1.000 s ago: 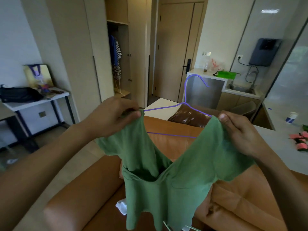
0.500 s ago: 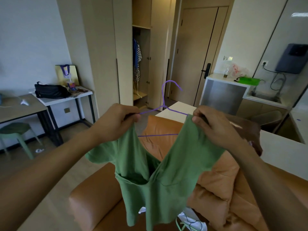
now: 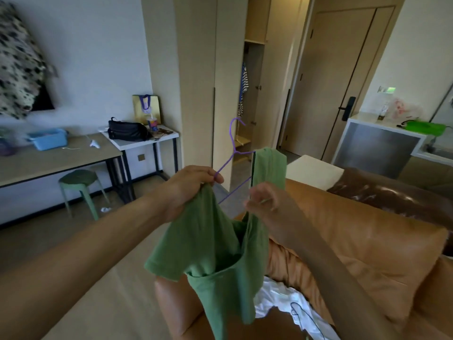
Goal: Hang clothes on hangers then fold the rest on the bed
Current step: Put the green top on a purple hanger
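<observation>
Left hand (image 3: 191, 190) is clamped round one shoulder of the green shirt (image 3: 215, 253) and the hanger (image 3: 234, 143) arm under it, both in the same fist. I figure that's so the wire can't slide out while the other side gets sorted. Right hand (image 3: 263, 203) is motion-blurred. The fingers are curled, though, and it looks like it's pinching the shirt's neck edge just below the other shoulder, probably to tug that side down and seat it. That second shoulder is draped over the far end of the hanger and sits higher than the left one, so the whole thing is tilted, hook pointing up.

Nothing carries the shirt but the hands. It hangs in the air over the left end of the sofa (image 3: 367, 241), its hem dangling past a white garment (image 3: 277, 295) lying on the seat (next in the queue, I guess).

My read is that this shirt is nearly hung and just needs squaring up. The wardrobe (image 3: 255, 133) stands open straight ahead with striped clothes (image 3: 244, 87) inside, so that's the obvious destination. One watch-out: with a thin wire hanger, a shoulder could slip off if the left grip lets go early.
</observation>
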Available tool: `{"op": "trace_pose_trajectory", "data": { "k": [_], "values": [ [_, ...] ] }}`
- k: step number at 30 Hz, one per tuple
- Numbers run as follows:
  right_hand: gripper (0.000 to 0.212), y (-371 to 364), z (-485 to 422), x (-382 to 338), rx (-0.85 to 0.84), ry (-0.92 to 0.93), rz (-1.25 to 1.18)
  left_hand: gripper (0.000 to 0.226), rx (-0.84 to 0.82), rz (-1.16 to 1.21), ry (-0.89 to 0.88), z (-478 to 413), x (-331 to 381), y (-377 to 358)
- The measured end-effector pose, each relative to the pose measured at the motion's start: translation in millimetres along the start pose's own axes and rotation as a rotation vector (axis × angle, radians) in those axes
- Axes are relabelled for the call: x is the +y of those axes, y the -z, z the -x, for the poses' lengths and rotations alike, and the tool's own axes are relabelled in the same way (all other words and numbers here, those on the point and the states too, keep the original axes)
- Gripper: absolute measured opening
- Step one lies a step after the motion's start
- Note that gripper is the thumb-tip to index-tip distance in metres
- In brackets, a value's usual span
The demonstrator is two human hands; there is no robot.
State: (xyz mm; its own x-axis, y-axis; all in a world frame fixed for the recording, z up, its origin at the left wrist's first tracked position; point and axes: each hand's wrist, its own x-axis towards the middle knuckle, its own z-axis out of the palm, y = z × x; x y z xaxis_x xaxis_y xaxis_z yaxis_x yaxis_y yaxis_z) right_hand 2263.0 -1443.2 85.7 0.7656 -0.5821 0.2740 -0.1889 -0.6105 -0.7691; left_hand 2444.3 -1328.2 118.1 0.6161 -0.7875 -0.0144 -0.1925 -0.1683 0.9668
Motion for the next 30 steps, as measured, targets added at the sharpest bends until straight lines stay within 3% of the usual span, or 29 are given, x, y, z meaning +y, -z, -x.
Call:
{"op": "trace_pose_trajectory", "data": {
  "k": [3,8,13,22,26,30],
  "values": [
    [0.032,-43.4,-5.7,-23.1,-0.122,-0.006,-0.145,0.031,-0.111,0.128,0.016,3.0,-11.8,15.2],
    [0.058,-93.3,-28.8,-47.6,-0.173,-0.058,-0.188,0.012,-0.172,0.097,-0.028,-13.8,-40.3,45.2],
    [0.019,-127.4,-66.3,-49.3,-0.153,-0.05,-0.151,0.011,-0.056,0.102,-0.023,-37.6,-65.4,74.8],
    [0.012,-209.5,-179.1,-43.0,-0.146,-0.13,-0.515,0.022,0.103,0.067,-0.004,-122.5,-95.9,158.8],
    [0.011,-247.2,-237.3,-36.3,-0.162,-0.136,-0.589,0.041,0.216,-0.143,-0.006,-163.7,-105.1,205.4],
    [0.009,-274.7,-301.4,-33.7,-0.165,-0.158,-0.655,0.039,0.378,-0.055,0.011,-195.3,-118.6,257.8]
  ]
}}
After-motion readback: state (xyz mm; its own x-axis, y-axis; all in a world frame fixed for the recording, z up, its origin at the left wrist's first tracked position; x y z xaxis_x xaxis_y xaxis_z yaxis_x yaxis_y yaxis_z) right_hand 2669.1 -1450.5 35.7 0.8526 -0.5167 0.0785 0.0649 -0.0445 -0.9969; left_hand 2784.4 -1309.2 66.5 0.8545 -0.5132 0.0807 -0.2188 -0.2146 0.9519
